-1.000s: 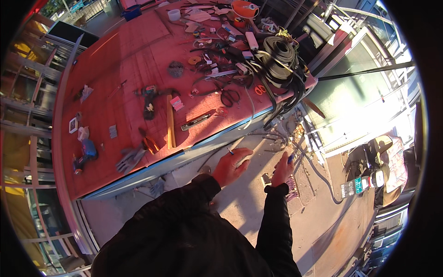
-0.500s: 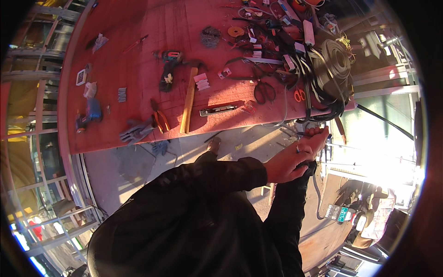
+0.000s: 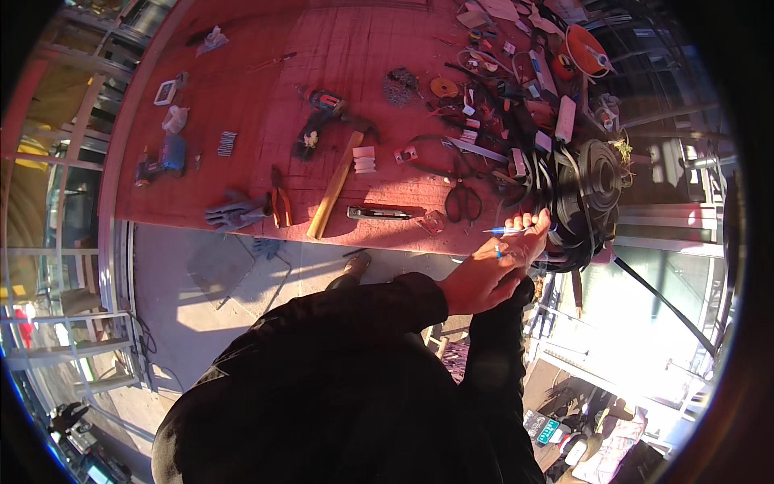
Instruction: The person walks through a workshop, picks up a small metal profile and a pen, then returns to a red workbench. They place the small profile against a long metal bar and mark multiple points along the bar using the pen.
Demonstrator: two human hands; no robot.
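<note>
Blue pen, perhaps, between fingers

Here's a broad red table spanning the far side, sunlight raking its surface; metal frames crowd the left, a glass panel blazes white at right, and shadows cut across the sunlit floor nearer in.

Pretty clearly a workshop I'm standing in: my big red bench is strewn with a hammer, pliers, a cordless drill and a messy heap of scraps beside a thick coil of dark strip. Metal frames line my left. That panel on my right looks like glass, but glare washes it out.
</note>
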